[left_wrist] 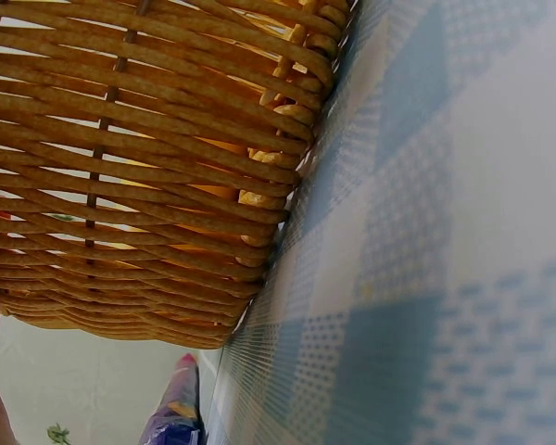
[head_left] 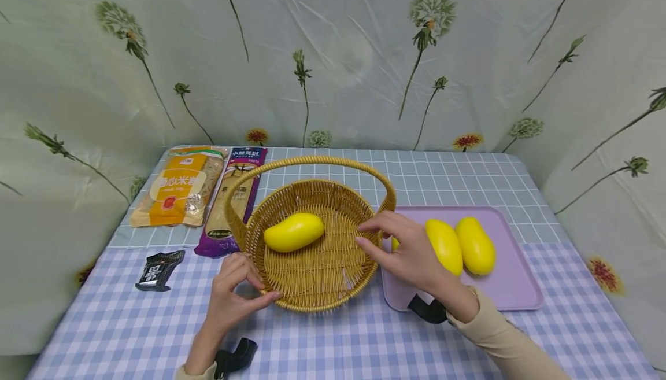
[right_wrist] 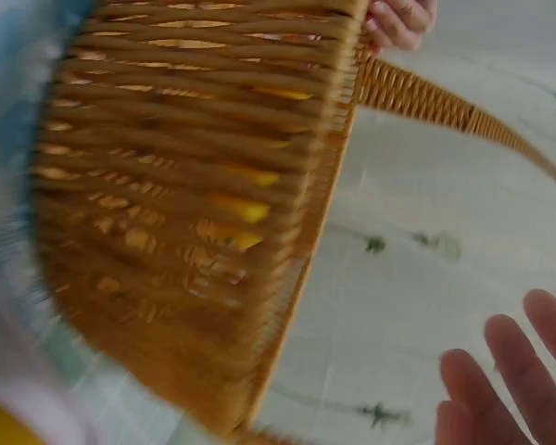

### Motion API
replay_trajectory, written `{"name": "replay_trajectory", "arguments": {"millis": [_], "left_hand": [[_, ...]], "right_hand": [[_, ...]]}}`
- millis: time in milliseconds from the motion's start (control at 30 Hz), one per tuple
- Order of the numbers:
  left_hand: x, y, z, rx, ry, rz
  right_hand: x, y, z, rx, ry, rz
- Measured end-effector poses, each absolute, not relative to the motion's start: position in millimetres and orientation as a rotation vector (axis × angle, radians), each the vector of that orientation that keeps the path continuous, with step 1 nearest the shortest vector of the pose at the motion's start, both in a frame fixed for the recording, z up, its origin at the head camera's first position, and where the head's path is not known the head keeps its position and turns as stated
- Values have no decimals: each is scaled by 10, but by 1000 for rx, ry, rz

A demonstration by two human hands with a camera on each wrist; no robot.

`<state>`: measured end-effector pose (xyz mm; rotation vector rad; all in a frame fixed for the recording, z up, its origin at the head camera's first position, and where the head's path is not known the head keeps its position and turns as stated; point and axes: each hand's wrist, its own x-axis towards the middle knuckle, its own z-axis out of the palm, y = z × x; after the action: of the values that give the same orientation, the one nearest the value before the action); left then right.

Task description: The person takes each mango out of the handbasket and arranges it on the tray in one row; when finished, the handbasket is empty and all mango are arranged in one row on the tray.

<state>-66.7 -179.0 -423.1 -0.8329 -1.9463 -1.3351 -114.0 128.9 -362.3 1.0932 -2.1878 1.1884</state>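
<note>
A woven wicker basket with a tall arched handle stands in the middle of the table. Inside it, to the left, lies one yellow mango. My left hand holds the basket's front-left rim, thumb along the edge; its fingertips also show at the rim in the right wrist view. Over the basket's right rim hovers my right hand, fingers and thumb apart with nothing between them. A purple tray bears more mangoes to the right, one of them mostly hidden behind my right hand.
Back left lie an orange grain bag and a purple pasta packet, close beside the basket. A small black packet is at the left on the checked cloth. A flowered curtain hangs behind the table.
</note>
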Motion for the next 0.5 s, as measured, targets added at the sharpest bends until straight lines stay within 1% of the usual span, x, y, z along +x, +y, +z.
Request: {"name": "replay_trajectory", "arguments": {"millis": [233,500], "left_hand": [[-671,-1792,-4232,-848,-1934,-1332],[-668,-1799,-4246,-833,-1955,-1331]], "right_hand": [[-1183,935,-3476,1201,-2334,1089],[-1365,676,-3410,1194,-2532,938]]}}
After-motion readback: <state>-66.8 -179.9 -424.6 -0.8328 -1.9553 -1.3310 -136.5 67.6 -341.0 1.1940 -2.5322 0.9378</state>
